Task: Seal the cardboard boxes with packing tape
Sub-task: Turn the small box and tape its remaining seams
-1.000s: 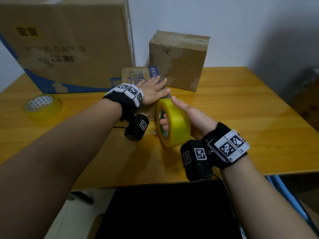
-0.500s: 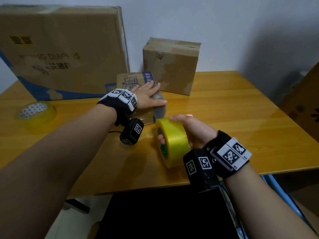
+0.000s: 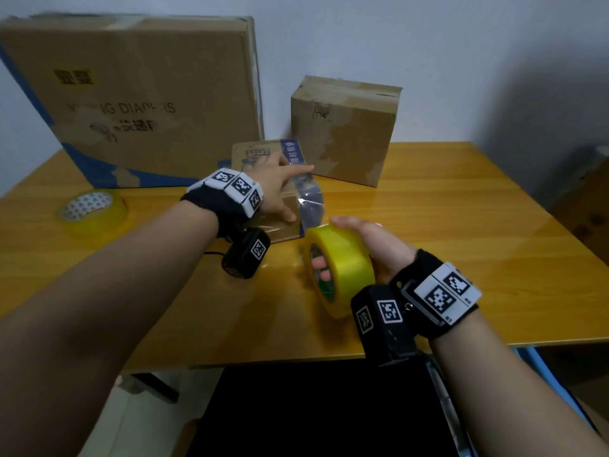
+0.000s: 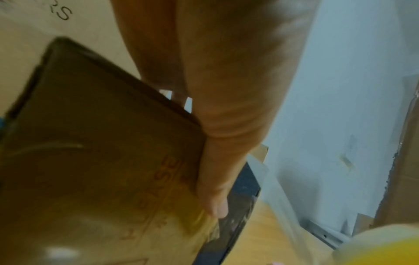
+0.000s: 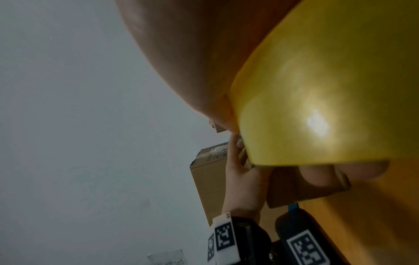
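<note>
Tape strip (image 3: 309,199) runs near-far from small box (image 3: 263,192), pressed under left hand (image 3: 280,183) with flat fingers, to yellow roll (image 3: 339,268) gripped by right hand (image 3: 379,252), fingers through core, just near-right on surface (image 3: 461,225).

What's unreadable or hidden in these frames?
- Small flat box: top mostly covered by left hand, head view.
- Print on it: motion-blurred, left wrist view.
- Right hand fingertips: partly hidden inside yellow tape roll.
- Big box: lettering worn, left side cut off.
</note>
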